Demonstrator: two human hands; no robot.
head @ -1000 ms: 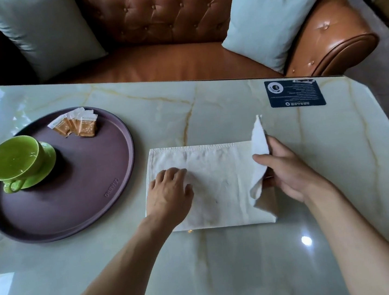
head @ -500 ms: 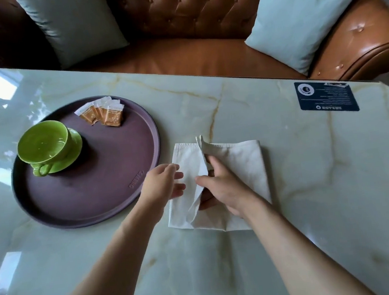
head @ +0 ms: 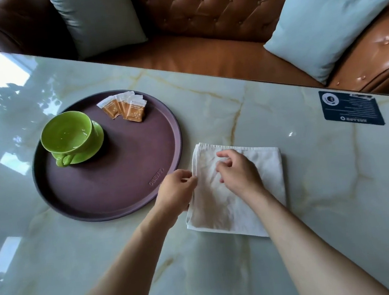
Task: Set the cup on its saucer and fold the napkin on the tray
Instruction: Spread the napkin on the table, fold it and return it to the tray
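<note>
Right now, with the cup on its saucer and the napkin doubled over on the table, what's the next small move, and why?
Probably press the fold flat. The napkin lies folded on the marble table beside the tray, still rumpled; the left hand pinches its left edge and the right hand sits on top. The cup is already on the saucer.

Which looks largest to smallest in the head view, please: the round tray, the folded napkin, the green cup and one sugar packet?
1. Tray
2. Napkin, though it lies nearer the camera, which flatters it
3. Cup
4. Sugar packet
</note>
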